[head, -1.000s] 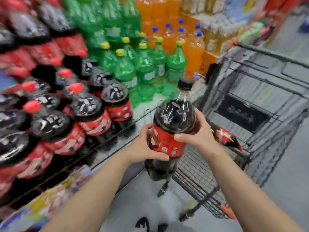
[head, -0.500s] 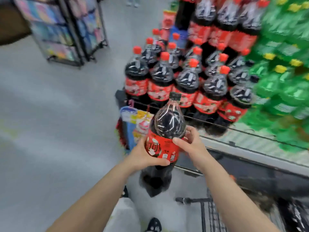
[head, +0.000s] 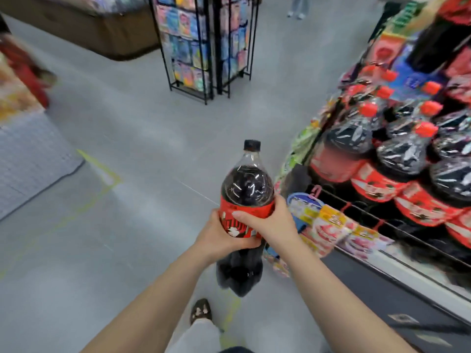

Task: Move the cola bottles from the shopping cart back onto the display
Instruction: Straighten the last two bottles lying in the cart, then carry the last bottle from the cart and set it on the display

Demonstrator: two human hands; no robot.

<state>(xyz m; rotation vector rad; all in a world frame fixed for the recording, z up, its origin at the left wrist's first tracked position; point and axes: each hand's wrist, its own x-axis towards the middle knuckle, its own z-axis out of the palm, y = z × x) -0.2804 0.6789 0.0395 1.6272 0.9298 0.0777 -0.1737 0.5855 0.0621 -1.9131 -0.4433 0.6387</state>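
Note:
A big cola bottle [head: 246, 189] with a black cap and a red label stands upright in the air above the floor. My left hand [head: 219, 235] grips its label from the left, and my right hand [head: 270, 220] wraps round the label from the right. To the right rises the display [head: 397, 233], a black wire shelf packed with several red-capped cola bottles [head: 405, 159]. The shopping cart is out of view.
Colourful snack packs [head: 328, 225] hang along the display's front edge, close to my right hand. A black wire rack [head: 201, 47] of packets stands further up the aisle. Grey floor with yellow tape lines stretches left. My foot [head: 201, 310] is below the bottle.
The view has swung left, away from the cart and the green bottles. The display now lies to the right. Both hands keep the same hold on the bottle.

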